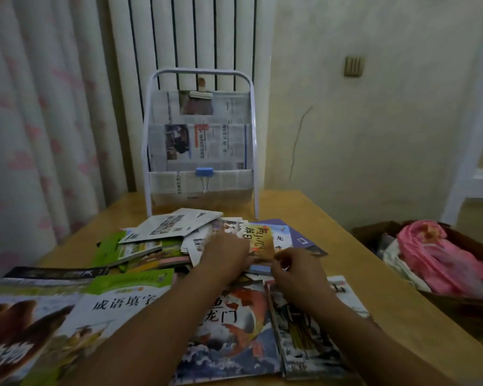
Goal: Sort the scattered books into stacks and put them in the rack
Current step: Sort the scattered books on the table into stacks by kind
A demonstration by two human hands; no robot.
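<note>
While both hands are reaching into the scattered books [156, 246] on the bench [346, 274], the right hand [299, 270] is pinching a yellow book [258, 239] at its near edge; the left hand [225, 253], fingers curled, is gripping it alongside. Beyond them, the rack [200, 140] is standing upright.

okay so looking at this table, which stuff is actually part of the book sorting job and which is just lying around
Part of the job:
scattered picture books on the wooden table
small yellow-covered book held by both hands, left hand, right hand
white metal rack lined with newspaper

Just lying about:
brown box of pink cloth
blue binder clip
</note>
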